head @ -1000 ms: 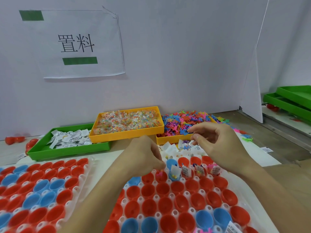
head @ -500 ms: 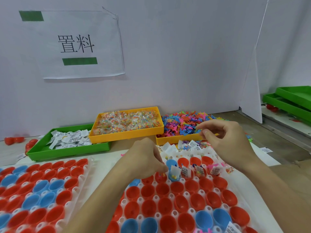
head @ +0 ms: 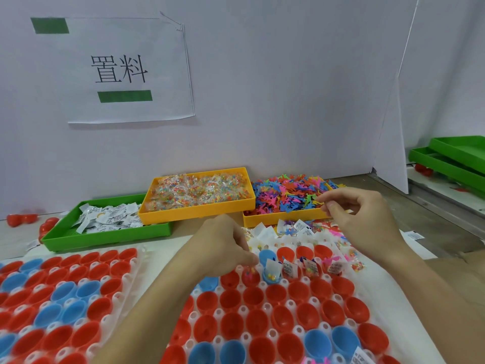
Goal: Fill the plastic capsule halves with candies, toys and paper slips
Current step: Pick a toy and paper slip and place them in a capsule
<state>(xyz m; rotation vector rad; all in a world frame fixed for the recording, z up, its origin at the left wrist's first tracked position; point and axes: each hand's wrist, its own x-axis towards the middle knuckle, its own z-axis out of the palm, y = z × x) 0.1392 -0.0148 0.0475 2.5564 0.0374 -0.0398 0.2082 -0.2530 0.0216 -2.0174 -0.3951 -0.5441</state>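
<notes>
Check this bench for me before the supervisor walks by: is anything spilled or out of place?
Yes. Colourful toys are heaped above their yellow tray's rim and spill onto the table at its right end. Loose red capsule halves lie left of the green tray, and a stray paper slip sits far right.

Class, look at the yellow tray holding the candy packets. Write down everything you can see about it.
The yellow candy tray is a shallow rectangular bin of what looks like smooth moulded plastic, with low upright walls. It is heaped with small clear packets of multicoloured candy beads. It sits tilted, its left front corner overlapping the green tray of paper slips, its right end beside a second yellow tray of colourful toys. Neither hand touches it.
</notes>
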